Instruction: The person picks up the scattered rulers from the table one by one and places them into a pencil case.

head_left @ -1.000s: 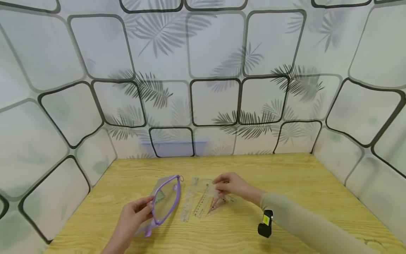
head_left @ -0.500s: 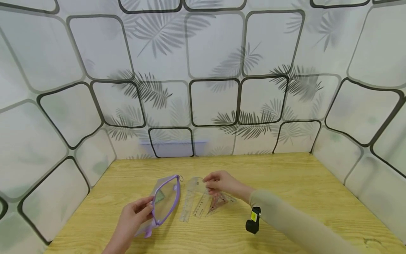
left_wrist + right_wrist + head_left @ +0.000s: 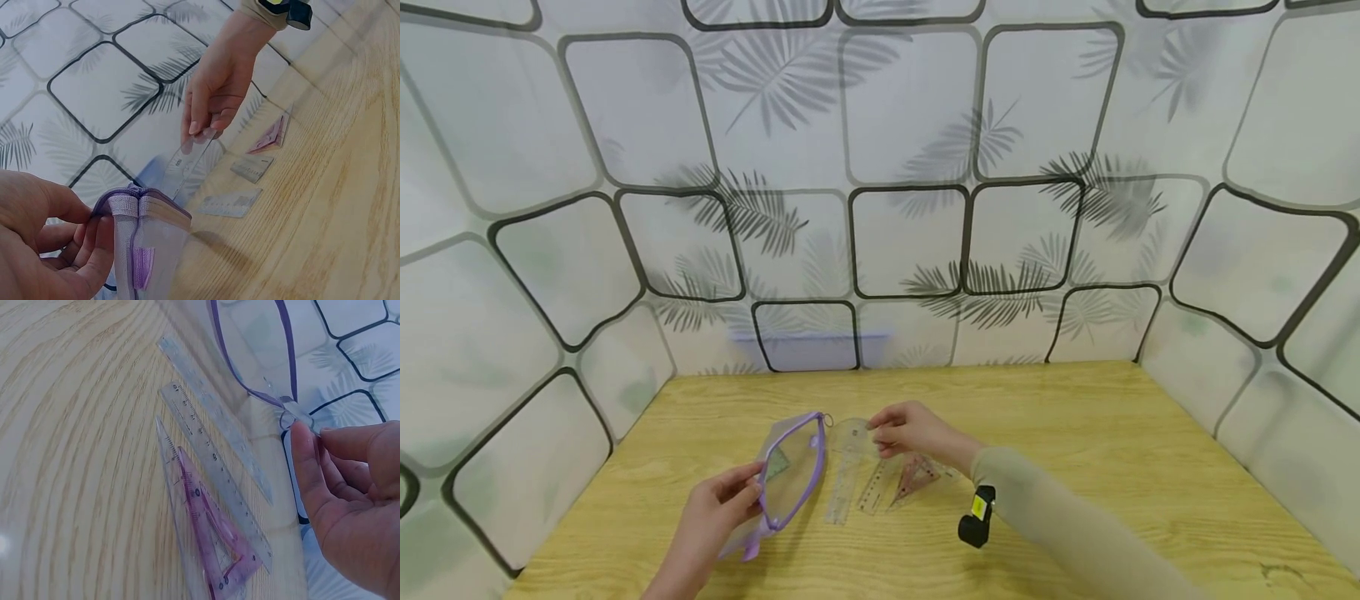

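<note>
My left hand [image 3: 718, 504] pinches the rim of a see-through zip pouch [image 3: 797, 492] with purple edging, its mouth spread open. A small greenish piece [image 3: 777, 463] shows through the pouch. Between thumb and fingers, my right hand [image 3: 917, 433] holds a clear protractor [image 3: 852, 432] with a rounded edge, close to the pouch's far corner. Below it on the table lie a clear ruler [image 3: 212, 412], a second ruler [image 3: 215, 469] and a pink set square [image 3: 219, 544] overlapping a clear set square [image 3: 169, 469]. In the left wrist view the protractor [image 3: 187, 162] hangs edge-down above the pouch.
The wood-grain table [image 3: 1075, 467] is closed in by patterned cloth walls [image 3: 910, 242] at the back and both sides. A black device with a yellow label [image 3: 977, 517] is strapped at my right wrist.
My right hand has moved left with the protractor, from above the set squares to beside the pouch. My left hand and the pouch have stayed almost still.
</note>
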The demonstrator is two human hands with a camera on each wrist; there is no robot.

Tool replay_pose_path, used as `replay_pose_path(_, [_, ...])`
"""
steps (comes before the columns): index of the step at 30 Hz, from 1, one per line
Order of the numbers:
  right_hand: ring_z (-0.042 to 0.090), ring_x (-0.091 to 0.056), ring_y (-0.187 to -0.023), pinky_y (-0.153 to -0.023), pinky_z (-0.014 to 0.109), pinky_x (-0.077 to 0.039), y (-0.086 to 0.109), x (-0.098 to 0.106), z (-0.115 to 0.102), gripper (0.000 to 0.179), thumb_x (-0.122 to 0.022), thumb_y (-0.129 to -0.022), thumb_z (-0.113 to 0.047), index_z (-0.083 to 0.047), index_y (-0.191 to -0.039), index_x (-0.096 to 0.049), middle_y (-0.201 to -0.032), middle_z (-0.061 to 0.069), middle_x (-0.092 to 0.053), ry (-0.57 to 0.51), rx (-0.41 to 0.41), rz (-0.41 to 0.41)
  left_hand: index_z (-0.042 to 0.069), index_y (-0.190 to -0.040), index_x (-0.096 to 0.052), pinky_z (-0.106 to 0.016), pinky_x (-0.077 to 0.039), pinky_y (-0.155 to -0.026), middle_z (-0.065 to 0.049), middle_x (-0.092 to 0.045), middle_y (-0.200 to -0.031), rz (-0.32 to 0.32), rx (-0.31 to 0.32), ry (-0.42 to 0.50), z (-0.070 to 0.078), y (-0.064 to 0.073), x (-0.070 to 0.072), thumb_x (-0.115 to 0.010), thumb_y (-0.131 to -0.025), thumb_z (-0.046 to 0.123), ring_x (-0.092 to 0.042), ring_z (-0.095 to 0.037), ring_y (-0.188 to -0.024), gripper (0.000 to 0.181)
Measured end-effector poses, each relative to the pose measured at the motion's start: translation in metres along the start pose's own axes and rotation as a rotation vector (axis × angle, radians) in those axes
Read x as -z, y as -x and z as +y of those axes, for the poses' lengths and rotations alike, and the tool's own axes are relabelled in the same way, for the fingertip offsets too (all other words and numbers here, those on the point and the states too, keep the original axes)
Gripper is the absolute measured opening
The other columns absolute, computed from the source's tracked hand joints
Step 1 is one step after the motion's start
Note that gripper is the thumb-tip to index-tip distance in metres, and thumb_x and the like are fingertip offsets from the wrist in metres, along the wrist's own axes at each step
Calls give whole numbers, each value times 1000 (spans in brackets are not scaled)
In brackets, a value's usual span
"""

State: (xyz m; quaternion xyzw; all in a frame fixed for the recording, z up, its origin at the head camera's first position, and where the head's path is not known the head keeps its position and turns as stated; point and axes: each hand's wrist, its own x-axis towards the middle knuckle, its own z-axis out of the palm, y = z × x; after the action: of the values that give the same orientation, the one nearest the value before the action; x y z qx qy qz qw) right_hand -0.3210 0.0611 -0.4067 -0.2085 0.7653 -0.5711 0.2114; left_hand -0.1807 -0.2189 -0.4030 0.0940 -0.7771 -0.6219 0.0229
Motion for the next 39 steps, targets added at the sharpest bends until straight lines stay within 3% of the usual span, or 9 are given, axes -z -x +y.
replay_pose_path(7, [23, -72, -88, -85, 41, -62, -5, -9, -4, 31, -56, -99, -5, 4, -128, -60, -116, 29, -64, -15, -14, -2, -8, -135, -54, -25, -61, -78, -18, -65, -118, -2, 13, 3, -1, -1, 0, -55, -99, 5, -66, -19, -98, 39])
replay_pose_path(12, [23, -71, -87, -80, 36, -63, -10, -20, -6, 30, -56, -98, 0, 9, -126, -59, -112, 29, -66, -39, 1, -2, -9, -136, -54, -25, -61, -78, -18, -66, -118, -2, 16, 6, -1, -2, 0, -55, -99, 4, -66, -19, -98, 39])
replay_pose_path(18, [12, -68, -76, -77, 33, -63, -15, -30, -5, 29, -56, -98, 0, 8, -125, -60, -106, 24, -68, -46, -16, -14, -8, -136, -53, -25, -62, -78, -18, -66, -117, -5, 21, 7, -2, -2, 0, -55, -99, 4, -66, -19, -98, 39])
replay_pose_path(29, [9, -66, -68, -75, 30, -63, -24, -45, -9, 30, -57, -95, 3, 11, -125, -60, -104, 26, -69, -67, -27, 3, -8, -137, -53, -26, -62, -78, -17, -65, -116, -10, 33, 8, -1, -2, -2, -56, -99, 5, -66, -19, -97, 40])
replay_pose_path(39, [8, -66, -64, -77, 35, -64, -25, -55, -17, 29, -61, -93, 1, 10, -121, -61, -98, 22, -71, -66, -43, 29, -8, -137, -52, -25, -61, -78, -18, -65, -119, -10, 32, 1, 0, -1, -2, -55, -99, 5, -66, -18, -97, 40])
